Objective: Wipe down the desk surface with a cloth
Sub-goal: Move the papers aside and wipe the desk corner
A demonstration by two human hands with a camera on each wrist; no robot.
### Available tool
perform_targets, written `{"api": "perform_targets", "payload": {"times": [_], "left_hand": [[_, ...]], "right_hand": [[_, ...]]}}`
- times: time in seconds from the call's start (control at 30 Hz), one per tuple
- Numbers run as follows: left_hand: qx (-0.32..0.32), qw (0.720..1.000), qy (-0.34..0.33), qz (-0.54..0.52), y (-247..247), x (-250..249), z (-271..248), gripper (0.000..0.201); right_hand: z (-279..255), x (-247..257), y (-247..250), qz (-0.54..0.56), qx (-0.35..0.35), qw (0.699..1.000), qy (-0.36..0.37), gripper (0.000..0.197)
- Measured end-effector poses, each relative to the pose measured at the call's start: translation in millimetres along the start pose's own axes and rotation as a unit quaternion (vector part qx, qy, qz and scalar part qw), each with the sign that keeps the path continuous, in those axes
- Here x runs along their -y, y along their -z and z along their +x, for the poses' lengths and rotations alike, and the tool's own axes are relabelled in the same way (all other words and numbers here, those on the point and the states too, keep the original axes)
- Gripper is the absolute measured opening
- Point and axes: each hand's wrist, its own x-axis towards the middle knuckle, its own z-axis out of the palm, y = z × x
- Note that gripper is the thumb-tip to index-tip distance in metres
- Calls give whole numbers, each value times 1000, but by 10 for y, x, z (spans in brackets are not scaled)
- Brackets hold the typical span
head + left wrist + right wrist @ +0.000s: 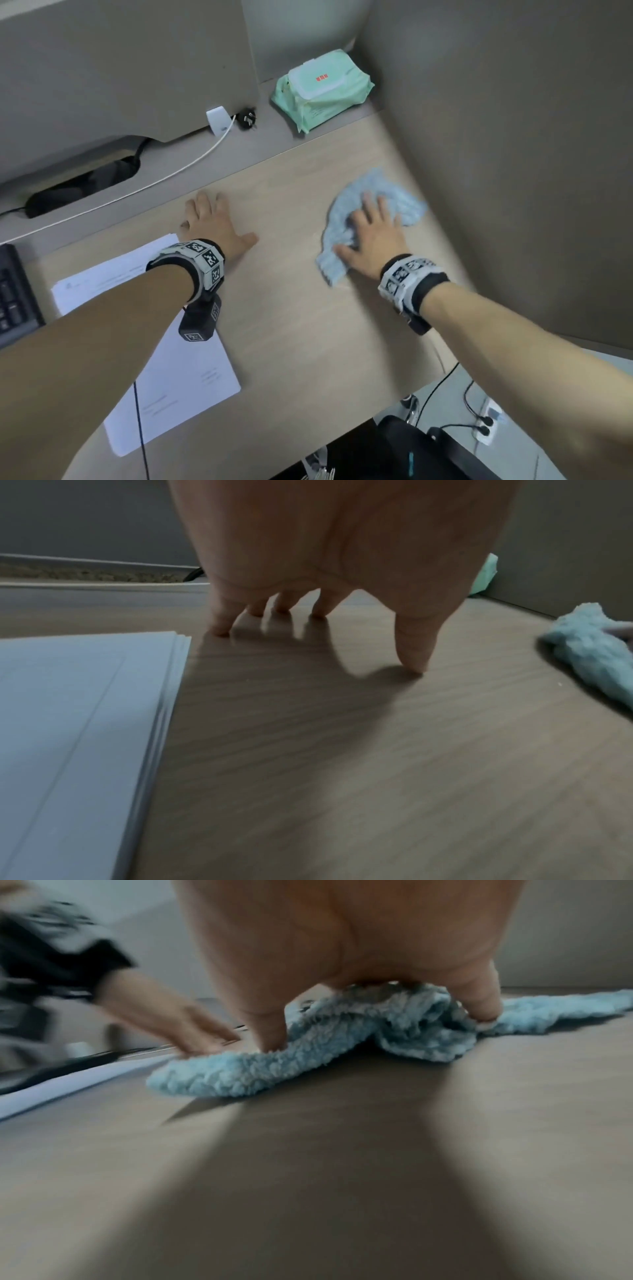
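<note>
Head view showed the blue cloth (371,219) near the desk's (301,325) right edge, pressed flat under the spread right hand (371,245); the left hand (214,224), fingers spread, rested on the surface beside papers (178,383).

- Our left hand (214,224) lay with its fingers (219,620) spread and straight, tips down, thumb splayed out to the right of them.
- Our right hand (371,241) lay palm down, fingers (481,999) fanned and straight, thumb out to their left.
- Both forearms reached forward, each wrist banded.
</note>
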Motion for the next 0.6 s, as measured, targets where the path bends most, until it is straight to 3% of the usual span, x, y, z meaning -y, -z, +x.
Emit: {"api": "perform_targets", "payload": {"times": [0.1,0.17,0.23,0.33,0.4,0.47,0.6], "left_hand": [[2,999,6,32,-7,-41,19,108],[-5,999,5,37,-15,-46,16,107],[-7,999,4,41,-18,-50,19,107],[-9,999,6,43,-26,-48,31,106],[-26,999,1,41,-34,-40,22,103],[-27,999,-1,43,-36,-49,5,101],[0,999,11,51,-19,-68,11,103]], "right_hand": [[425,-130,216,31,-32,996,-75,70],[661,70,329,22,-36,997,-68,82],[769,426,315,-4,-29,999,23,88],[626,951,73,-34,19,979,199,77],[481,941,-12,-33,31,969,243,71],[487,600,39,-41,20,978,205,71],[809,-51,367,20,-41,999,-19,74]]}}
